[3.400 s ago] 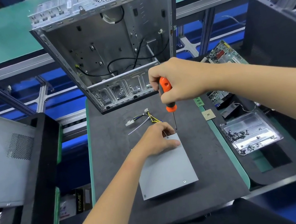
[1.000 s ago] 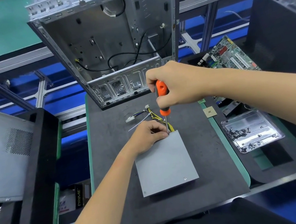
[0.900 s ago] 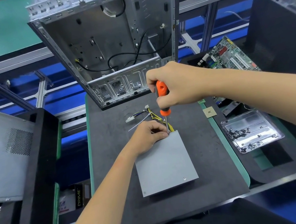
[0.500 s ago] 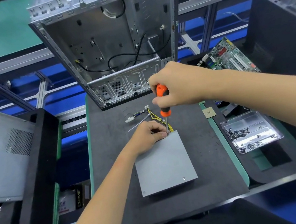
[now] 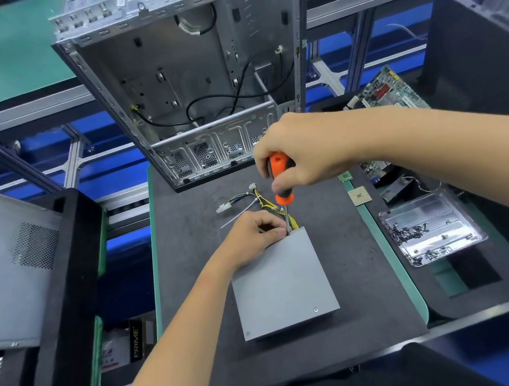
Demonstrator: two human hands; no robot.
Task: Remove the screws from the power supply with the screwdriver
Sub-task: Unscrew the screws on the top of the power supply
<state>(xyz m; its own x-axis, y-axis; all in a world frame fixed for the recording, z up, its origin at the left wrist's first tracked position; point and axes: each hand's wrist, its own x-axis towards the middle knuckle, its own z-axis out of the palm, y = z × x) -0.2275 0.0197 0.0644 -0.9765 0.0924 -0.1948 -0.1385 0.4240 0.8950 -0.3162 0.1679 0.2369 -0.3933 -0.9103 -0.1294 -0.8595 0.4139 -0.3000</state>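
A grey power supply (image 5: 281, 284) lies flat on the dark mat (image 5: 187, 236), its yellow and black wires (image 5: 264, 199) trailing off the far end. One screw (image 5: 316, 310) shows at its near right corner. My right hand (image 5: 299, 149) grips the orange and black screwdriver (image 5: 281, 182) upright, its shaft reaching down to the far edge of the power supply. My left hand (image 5: 253, 236) rests on that far left corner with fingers curled, thumb and forefinger pinching the shaft near its tip.
An open silver computer case (image 5: 190, 80) stands at the far end of the mat. To the right are a clear tray (image 5: 433, 229) holding several screws, a small chip (image 5: 359, 196) and a circuit board (image 5: 387, 93). Black case panels flank both sides.
The screwdriver tip has shifted from the power supply's far right corner leftward to the far edge beside my left hand, whose fingers have curled around the shaft. Little has moved in the last second.
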